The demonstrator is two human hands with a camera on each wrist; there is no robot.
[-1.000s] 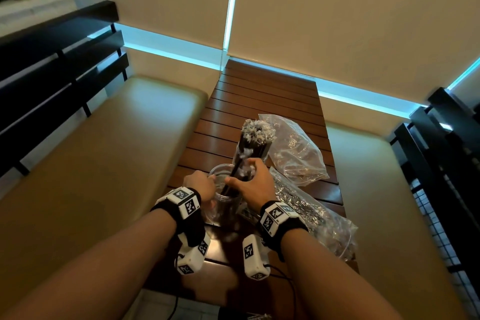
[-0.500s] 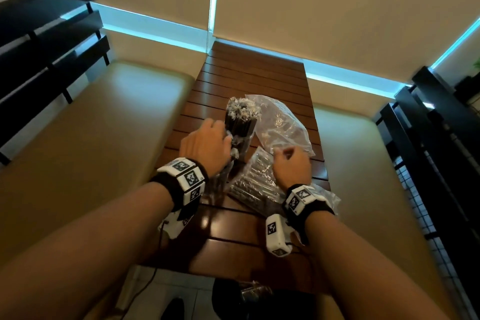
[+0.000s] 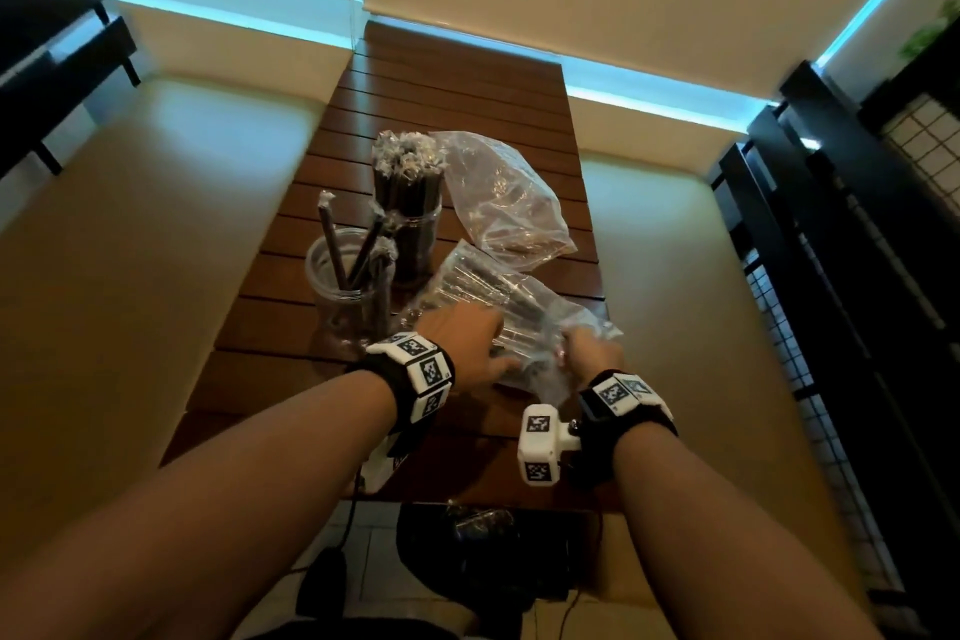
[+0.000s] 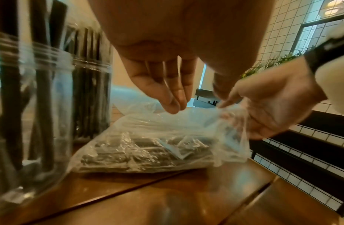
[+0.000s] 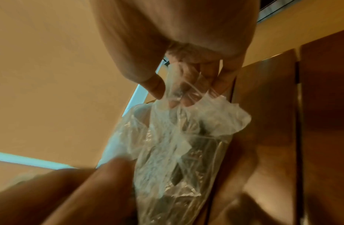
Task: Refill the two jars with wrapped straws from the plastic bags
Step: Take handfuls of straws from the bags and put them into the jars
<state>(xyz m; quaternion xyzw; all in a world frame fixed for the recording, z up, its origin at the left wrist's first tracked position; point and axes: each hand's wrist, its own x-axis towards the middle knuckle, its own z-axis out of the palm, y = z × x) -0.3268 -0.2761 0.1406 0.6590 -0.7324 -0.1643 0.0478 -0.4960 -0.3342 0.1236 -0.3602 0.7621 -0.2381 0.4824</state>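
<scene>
right hand [image 4: 271, 105] pinches bag mouth [image 4: 230, 112]; left hand [image 4: 167, 85] — fingers straight, above

Head view is taken from above, facing down the table [image 3: 467, 83]. Both wrist views are taken close, low over its near edge; the bag [image 4: 147, 146] is shared.

Near jar [image 4: 22, 121] blurred, edge-cropped

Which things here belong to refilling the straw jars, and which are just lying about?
Job: near jar, nearly empty; far jar, packed; bag of straws, pinched by right hand; left hand reaching in; emptied bag.

Lying about: benches; black bag on floor.
</scene>
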